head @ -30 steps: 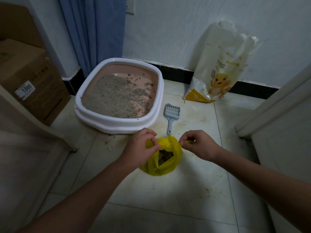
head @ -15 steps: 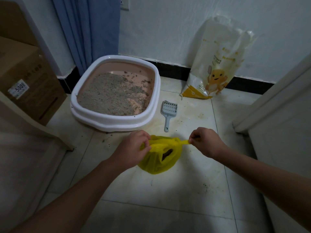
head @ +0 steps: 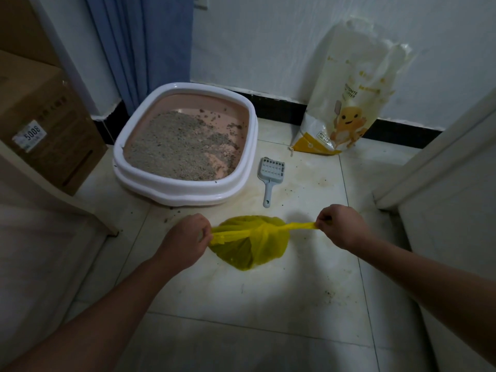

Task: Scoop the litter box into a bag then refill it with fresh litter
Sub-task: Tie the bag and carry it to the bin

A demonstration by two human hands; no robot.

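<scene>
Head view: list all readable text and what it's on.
"5008": white sticker on the cardboard box.
"...ONITE" over "...TER", partly cut off: litter bag against the wall.
Small print on the sticker and on the bag's lower label: too blurred to read.
Scoop, yellow bag: none.

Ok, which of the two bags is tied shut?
The small yellow bag on the floor between both hands; the tall white litter bag against the wall stands open-topped.

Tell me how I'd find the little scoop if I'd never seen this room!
Look for the big white litter box with pink inside, on the tiled floor by the blue curtain. Just right of it, on the floor, lies the scoop. It is small and grey-blue, with a slotted head and a thin handle pointing toward the yellow bag.
</scene>
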